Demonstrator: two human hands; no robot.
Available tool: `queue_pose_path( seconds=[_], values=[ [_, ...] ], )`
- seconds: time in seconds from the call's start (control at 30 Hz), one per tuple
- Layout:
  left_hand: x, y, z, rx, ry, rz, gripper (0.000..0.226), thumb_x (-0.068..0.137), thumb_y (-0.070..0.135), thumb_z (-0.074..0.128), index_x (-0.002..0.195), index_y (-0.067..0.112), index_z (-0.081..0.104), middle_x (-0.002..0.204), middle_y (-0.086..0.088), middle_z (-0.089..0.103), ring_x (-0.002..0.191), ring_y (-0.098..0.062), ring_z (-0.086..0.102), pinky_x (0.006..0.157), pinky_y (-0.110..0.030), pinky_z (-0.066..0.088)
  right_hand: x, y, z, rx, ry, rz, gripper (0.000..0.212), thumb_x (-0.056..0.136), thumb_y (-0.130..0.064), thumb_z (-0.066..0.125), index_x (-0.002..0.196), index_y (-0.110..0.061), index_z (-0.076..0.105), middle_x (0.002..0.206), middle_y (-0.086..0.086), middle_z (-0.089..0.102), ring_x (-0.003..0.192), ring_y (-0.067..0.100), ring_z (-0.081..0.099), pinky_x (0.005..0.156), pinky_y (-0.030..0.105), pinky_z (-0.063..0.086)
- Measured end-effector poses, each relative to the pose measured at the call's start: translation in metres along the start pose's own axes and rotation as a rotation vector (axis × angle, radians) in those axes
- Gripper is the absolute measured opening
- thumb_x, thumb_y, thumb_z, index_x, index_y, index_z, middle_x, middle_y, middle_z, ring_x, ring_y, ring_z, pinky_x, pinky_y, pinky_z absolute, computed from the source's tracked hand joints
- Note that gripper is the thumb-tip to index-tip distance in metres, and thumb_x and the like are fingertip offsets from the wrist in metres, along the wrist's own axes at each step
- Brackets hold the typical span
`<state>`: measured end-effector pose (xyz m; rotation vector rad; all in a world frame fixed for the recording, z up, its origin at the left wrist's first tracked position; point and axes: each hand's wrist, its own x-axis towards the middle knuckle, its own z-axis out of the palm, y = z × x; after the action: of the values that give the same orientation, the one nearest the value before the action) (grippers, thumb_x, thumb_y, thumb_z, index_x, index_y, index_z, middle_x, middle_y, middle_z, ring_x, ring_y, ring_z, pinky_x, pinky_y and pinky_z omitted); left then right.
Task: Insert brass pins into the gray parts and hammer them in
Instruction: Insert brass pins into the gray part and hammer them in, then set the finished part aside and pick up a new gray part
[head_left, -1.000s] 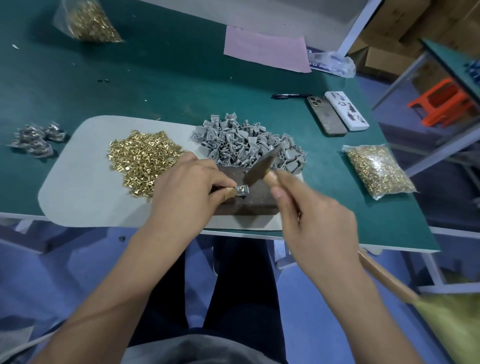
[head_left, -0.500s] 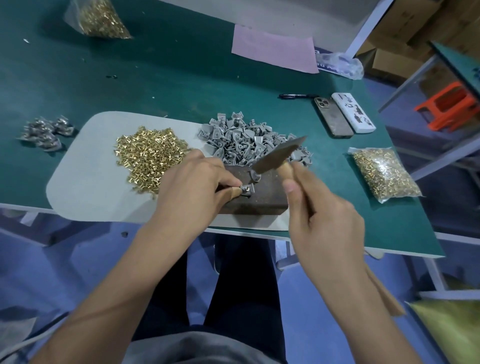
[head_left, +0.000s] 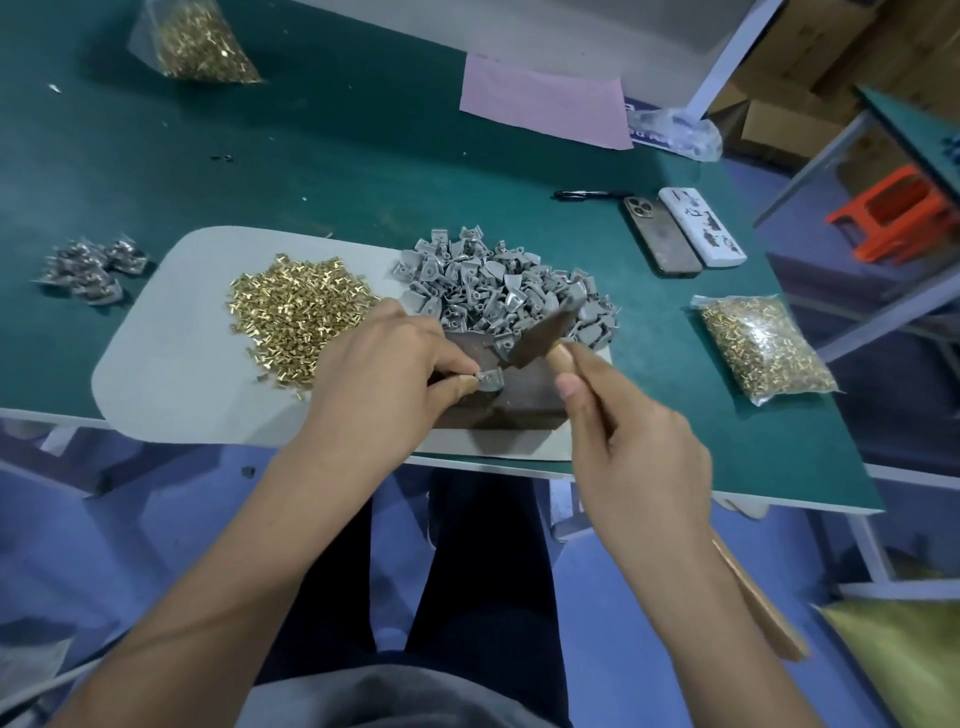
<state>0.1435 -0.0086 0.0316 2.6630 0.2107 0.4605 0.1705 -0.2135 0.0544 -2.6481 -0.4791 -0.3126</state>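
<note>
Nearest: person's lap, dark trousers, grey shirt hem at bottom edge.

R hand (head_left: 631, 447): fingers curled round wooden handle of hammer (head_left: 545, 332), thumb laid along shaft; handle end sticks out behind the wrist, lower right. Hammer head raised, tilted, just above and right of the held part, not touching it.

L hand (head_left: 379, 374): thumb + fingertips pinch one gray part (head_left: 491, 378), pressing it onto top of dark metal block (head_left: 498, 400). Pin in that part: cannot tell, too small.

Block sits at near edge of pale gray mat (head_left: 171, 364), which overhangs the near edge of the green table (head_left: 337, 156).

On mat, left of L hand: loose heap of brass pins (head_left: 296, 312), a few strays near its near edge. Just behind block + hammer: heap of gray parts (head_left: 498, 286), unsorted, touching the block's far side.

Off mat, far left: small cluster of shiny metal pcs (head_left: 88, 265), type unclear.

Right of mat: clear bag of brass pins (head_left: 763, 348), lying flat near table's right edge.

Further back, right: two phones (head_left: 662, 234) side by side, one dark, one in white patterned case; black pen (head_left: 587, 195) just left of them.

Far: pink sheet (head_left: 540, 104); crumpled clear plastic (head_left: 675, 132) to its right; second pin bag (head_left: 200, 44) at far left.

Beyond table, right: cardboard boxes, orange stool (head_left: 893, 218).
</note>
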Motion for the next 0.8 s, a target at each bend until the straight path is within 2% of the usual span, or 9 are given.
queue_pose_path(
  seconds=[0.1, 0.2, 0.3, 0.37, 0.43, 0.5, 0.6, 0.7, 0.8],
  values=[
    [-0.002, -0.002, 0.003, -0.045, 0.001, -0.028, 0.007, 0.084, 0.05, 0.072, 0.087, 0.045, 0.075, 0.08, 0.019, 0.06, 0.086, -0.008, 0.04, 0.052, -0.023, 0.025, 0.001, 0.02, 0.006, -0.017, 0.054, 0.171, 0.038, 0.107, -0.044, 0.04, 0.143, -0.046, 0.051, 0.111, -0.006, 0.069, 0.095, 0.028, 0.063, 0.067, 0.034, 0.033],
    [-0.004, -0.001, 0.008, -0.203, -0.018, -0.083, 0.004, 0.085, 0.045, 0.071, 0.085, 0.041, 0.072, 0.086, 0.019, 0.062, 0.093, -0.009, 0.049, 0.067, -0.033, 0.045, 0.0, 0.042, 0.013, -0.138, 0.011, 0.277, 0.046, 0.104, -0.019, 0.047, 0.148, -0.031, 0.051, 0.113, 0.008, 0.059, 0.092, 0.039, 0.06, 0.066, 0.038, 0.035],
    [-0.005, -0.001, 0.013, -0.387, -0.02, -0.102, 0.003, 0.085, 0.039, 0.07, 0.086, 0.037, 0.071, 0.087, 0.019, 0.062, 0.091, -0.002, 0.055, 0.08, -0.037, 0.051, -0.005, 0.051, 0.02, -0.162, -0.065, 0.304, 0.056, 0.096, -0.001, 0.048, 0.144, -0.028, 0.058, 0.123, 0.012, 0.054, 0.1, 0.039, 0.054, 0.069, 0.043, 0.044],
    [-0.006, 0.0, 0.014, -0.434, -0.005, -0.097, 0.001, 0.086, 0.04, 0.069, 0.087, 0.039, 0.07, 0.087, 0.02, 0.061, 0.09, 0.001, 0.058, 0.08, -0.034, 0.052, -0.007, 0.051, 0.024, -0.193, -0.101, 0.256, 0.057, 0.094, 0.002, 0.05, 0.142, -0.026, 0.061, 0.119, 0.014, 0.06, 0.11, 0.038, 0.047, 0.083, 0.047, 0.044],
    [-0.007, 0.001, 0.013, -0.468, 0.011, -0.093, 0.002, 0.087, 0.039, 0.068, 0.088, 0.04, 0.069, 0.089, 0.021, 0.061, 0.09, 0.003, 0.058, 0.08, -0.031, 0.052, -0.004, 0.047, 0.026, -0.166, -0.033, 0.199, 0.043, 0.097, -0.007, 0.057, 0.136, -0.023, 0.066, 0.12, 0.014, 0.063, 0.116, 0.037, 0.046, 0.095, 0.048, 0.04],
    [-0.01, 0.001, 0.01, -0.472, 0.023, -0.083, 0.001, 0.088, 0.038, 0.068, 0.089, 0.04, 0.068, 0.091, 0.02, 0.061, 0.092, 0.0, 0.058, 0.08, -0.03, 0.051, 0.003, 0.036, 0.025, 0.064, 0.07, 0.098, 0.031, 0.099, -0.017, 0.062, 0.128, -0.019, 0.071, 0.121, 0.008, 0.065, 0.117, 0.03, 0.052, 0.1, 0.046, 0.044],
    [-0.015, 0.0, 0.003, -0.425, 0.066, -0.062, 0.003, 0.087, 0.033, 0.071, 0.09, 0.033, 0.072, 0.09, 0.016, 0.061, 0.092, -0.006, 0.057, 0.077, -0.038, 0.052, 0.015, 0.002, 0.026, 0.412, 0.039, -0.108, 0.021, 0.099, -0.024, 0.066, 0.119, -0.022, 0.073, 0.113, -0.005, 0.067, 0.112, 0.014, 0.061, 0.096, 0.033, 0.049],
    [-0.022, -0.008, -0.008, -0.367, 0.118, -0.052, 0.008, 0.084, 0.026, 0.074, 0.092, 0.024, 0.075, 0.091, 0.013, 0.062, 0.095, -0.013, 0.058, 0.075, -0.042, 0.052, 0.023, -0.03, 0.035, 0.463, -0.044, -0.259, 0.014, 0.094, -0.017, 0.072, 0.108, -0.018, 0.076, 0.104, -0.006, 0.067, 0.103, 0.012, 0.063, 0.089, 0.03, 0.051],
    [-0.031, -0.024, -0.02, -0.289, 0.161, -0.112, 0.008, 0.083, 0.028, 0.074, 0.091, 0.029, 0.075, 0.091, 0.016, 0.061, 0.096, -0.008, 0.056, 0.071, -0.038, 0.052, 0.03, -0.054, 0.048, 0.476, -0.117, -0.294, 0.007, 0.093, -0.012, 0.073, 0.097, -0.015, 0.077, 0.097, -0.007, 0.066, 0.093, 0.011, 0.064, 0.081, 0.035, 0.053]
  ],
)
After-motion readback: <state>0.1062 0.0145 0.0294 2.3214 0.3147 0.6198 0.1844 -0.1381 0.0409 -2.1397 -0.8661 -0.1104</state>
